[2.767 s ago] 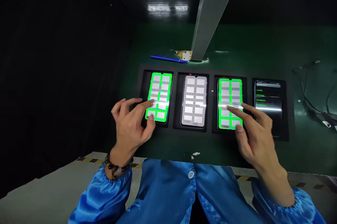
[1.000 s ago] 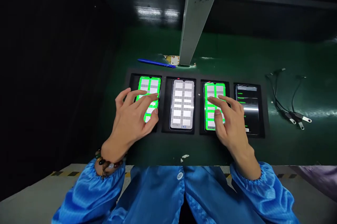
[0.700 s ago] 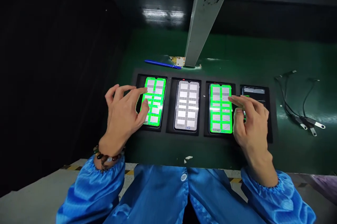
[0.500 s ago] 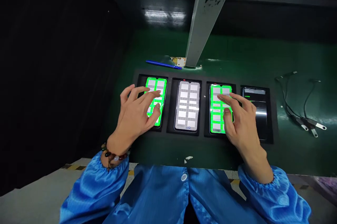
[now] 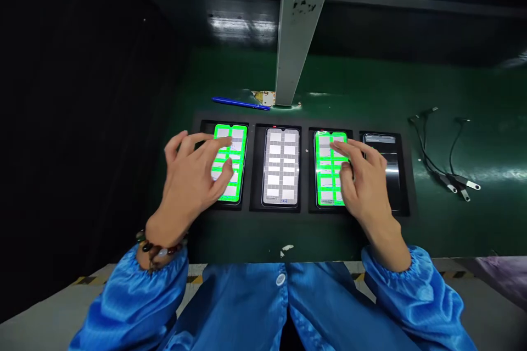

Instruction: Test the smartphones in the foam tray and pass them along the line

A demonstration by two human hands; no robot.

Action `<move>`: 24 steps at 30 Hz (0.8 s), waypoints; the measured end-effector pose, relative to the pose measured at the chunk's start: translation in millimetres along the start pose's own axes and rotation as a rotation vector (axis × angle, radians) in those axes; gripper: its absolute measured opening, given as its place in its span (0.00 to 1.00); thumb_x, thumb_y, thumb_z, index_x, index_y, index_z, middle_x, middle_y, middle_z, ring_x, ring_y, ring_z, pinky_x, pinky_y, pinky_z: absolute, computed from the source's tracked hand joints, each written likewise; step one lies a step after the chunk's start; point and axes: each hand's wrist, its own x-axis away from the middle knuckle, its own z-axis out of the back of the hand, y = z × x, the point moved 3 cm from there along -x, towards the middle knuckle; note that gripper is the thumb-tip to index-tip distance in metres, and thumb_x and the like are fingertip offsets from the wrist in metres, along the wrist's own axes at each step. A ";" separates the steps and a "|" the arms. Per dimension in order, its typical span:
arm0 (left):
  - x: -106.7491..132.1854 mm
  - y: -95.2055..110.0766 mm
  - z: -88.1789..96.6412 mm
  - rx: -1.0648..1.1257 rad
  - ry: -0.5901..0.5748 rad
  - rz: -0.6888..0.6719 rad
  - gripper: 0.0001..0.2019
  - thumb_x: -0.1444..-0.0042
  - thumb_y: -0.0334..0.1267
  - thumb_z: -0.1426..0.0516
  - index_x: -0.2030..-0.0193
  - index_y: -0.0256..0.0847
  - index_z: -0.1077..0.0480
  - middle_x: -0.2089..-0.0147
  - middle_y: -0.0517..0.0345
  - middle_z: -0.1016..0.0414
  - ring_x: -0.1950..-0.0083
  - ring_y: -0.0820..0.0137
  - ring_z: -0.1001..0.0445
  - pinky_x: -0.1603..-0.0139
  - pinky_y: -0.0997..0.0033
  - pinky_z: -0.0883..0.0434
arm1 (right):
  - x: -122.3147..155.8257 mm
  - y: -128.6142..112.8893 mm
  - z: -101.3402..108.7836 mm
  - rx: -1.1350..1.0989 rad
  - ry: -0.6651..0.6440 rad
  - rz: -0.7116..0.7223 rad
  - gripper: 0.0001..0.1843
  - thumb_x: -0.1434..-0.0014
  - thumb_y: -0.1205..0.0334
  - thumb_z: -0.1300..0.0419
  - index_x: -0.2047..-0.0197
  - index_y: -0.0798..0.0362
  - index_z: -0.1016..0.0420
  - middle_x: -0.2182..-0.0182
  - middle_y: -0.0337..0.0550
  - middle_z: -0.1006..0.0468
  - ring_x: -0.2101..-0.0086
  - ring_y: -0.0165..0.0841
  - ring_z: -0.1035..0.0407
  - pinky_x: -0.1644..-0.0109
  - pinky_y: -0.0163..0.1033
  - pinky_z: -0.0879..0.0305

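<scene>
Holding fingers apart, the left hand reaches over the leftmost phone, the right hand likewise over the third phone; the second phone between reads "122" in blue.

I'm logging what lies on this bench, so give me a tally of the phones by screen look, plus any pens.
Phones with green-and-white screens: 2
Phone with a grey-and-white screen: 1
Phone with a mostly dark screen: 1
Blue pen: 1
Total: 5
</scene>
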 end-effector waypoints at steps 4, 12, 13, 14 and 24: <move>7.5 -19.8 8.6 -0.062 0.007 0.070 0.18 0.27 0.47 0.46 0.38 0.44 0.23 0.53 0.50 0.18 0.35 0.46 0.24 0.24 0.29 0.42 | 3.5 10.7 7.2 -0.003 0.072 -0.064 0.25 0.26 0.65 0.51 0.33 0.46 0.23 0.42 0.51 0.16 0.34 0.54 0.29 0.31 0.68 0.37; 5.9 -6.2 9.2 -0.048 0.055 0.007 0.14 0.26 0.42 0.45 0.39 0.46 0.26 0.43 0.53 0.16 0.36 0.48 0.24 0.23 0.34 0.42 | -5.1 -13.3 -11.7 -0.027 -0.058 0.106 0.28 0.25 0.66 0.51 0.27 0.44 0.28 0.39 0.52 0.18 0.29 0.51 0.34 0.27 0.65 0.40; 5.5 -5.1 10.0 -0.039 0.049 -0.005 0.14 0.26 0.42 0.45 0.38 0.46 0.26 0.43 0.53 0.16 0.36 0.49 0.24 0.22 0.35 0.42 | -5.7 -12.0 -7.9 -0.032 -0.030 0.084 0.28 0.25 0.66 0.51 0.28 0.44 0.27 0.39 0.52 0.19 0.29 0.51 0.33 0.28 0.65 0.39; 4.8 -4.1 10.5 -0.026 0.038 -0.017 0.15 0.25 0.41 0.46 0.37 0.46 0.26 0.42 0.54 0.16 0.35 0.50 0.23 0.22 0.36 0.42 | -6.7 -10.7 -3.5 -0.041 -0.004 0.066 0.27 0.25 0.66 0.51 0.29 0.45 0.26 0.39 0.52 0.19 0.30 0.52 0.33 0.28 0.65 0.39; -44.6 23.9 -3.1 0.090 -0.092 -0.212 0.20 0.27 0.39 0.49 0.34 0.44 0.25 0.40 0.50 0.16 0.32 0.52 0.25 0.18 0.39 0.45 | -50.5 -60.9 -18.9 -0.144 -0.198 0.288 0.25 0.23 0.66 0.53 0.29 0.52 0.28 0.35 0.53 0.18 0.28 0.50 0.36 0.24 0.62 0.44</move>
